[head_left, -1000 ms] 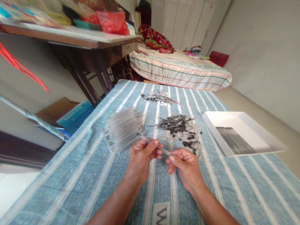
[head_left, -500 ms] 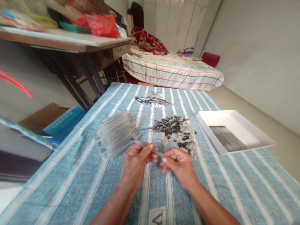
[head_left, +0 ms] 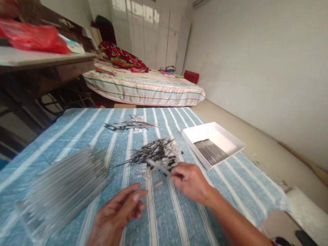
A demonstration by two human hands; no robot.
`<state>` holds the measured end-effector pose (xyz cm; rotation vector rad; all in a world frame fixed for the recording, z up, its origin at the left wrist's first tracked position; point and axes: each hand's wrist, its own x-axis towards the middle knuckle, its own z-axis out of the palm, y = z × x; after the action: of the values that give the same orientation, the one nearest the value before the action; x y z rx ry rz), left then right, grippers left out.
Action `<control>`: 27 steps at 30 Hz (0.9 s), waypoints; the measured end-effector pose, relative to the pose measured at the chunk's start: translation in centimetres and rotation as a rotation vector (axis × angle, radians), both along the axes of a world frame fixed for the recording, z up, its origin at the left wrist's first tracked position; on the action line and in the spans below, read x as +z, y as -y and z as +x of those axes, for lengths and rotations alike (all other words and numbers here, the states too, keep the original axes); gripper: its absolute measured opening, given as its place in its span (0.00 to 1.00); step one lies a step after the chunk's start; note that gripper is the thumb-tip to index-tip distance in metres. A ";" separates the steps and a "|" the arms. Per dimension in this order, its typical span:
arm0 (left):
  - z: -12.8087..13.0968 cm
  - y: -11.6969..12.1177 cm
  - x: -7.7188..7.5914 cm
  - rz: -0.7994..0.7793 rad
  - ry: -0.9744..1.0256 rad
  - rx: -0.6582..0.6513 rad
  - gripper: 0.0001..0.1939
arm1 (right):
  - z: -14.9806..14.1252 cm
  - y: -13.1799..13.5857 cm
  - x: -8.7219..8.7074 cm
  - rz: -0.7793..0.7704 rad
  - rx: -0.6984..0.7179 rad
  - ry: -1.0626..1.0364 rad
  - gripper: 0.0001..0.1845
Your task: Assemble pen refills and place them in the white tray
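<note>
My right hand (head_left: 191,181) is closed around one end of a slim translucent pen (head_left: 159,166), which points up and to the left over a pile of dark pointed pieces (head_left: 147,152) and short whitish caps (head_left: 170,150). My left hand (head_left: 119,212) holds nothing; its fingers are slightly curled and apart above the cloth. Left of it lies a wide row of clear pen barrels (head_left: 66,191), blurred by motion. To the right, a white open box (head_left: 232,143) has several dark-ended pens (head_left: 210,152) lined up inside.
Thin refill-like sticks (head_left: 128,124) lie at the back of the table, covered by a blue striped cloth (head_left: 194,212). Beyond are a bed (head_left: 148,89) and, at left, a wooden desk (head_left: 74,66) with a red plastic bag (head_left: 38,37).
My left hand has let go of the pen and moved down and left, opening. My right hand keeps the pen, now over the pile. The view has turned right.
</note>
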<state>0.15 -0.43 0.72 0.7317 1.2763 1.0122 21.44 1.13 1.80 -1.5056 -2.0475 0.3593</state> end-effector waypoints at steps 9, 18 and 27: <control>-0.5 -0.3 -1.4 0.003 -0.161 -0.145 0.19 | 17.7 -5.8 -0.2 -0.318 -0.587 0.469 0.10; 0.4 -0.2 -2.6 0.048 -0.141 -0.041 0.09 | 19.5 -6.0 -2.0 -0.499 -0.569 0.507 0.10; 0.8 0.1 -1.7 0.087 -0.190 -0.049 0.07 | 19.1 -6.1 -2.2 -0.512 -0.614 0.593 0.12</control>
<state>0.97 -0.52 -0.94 0.9402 1.3764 0.9809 40.56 7.26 -0.42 -2.7169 -1.8191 0.2046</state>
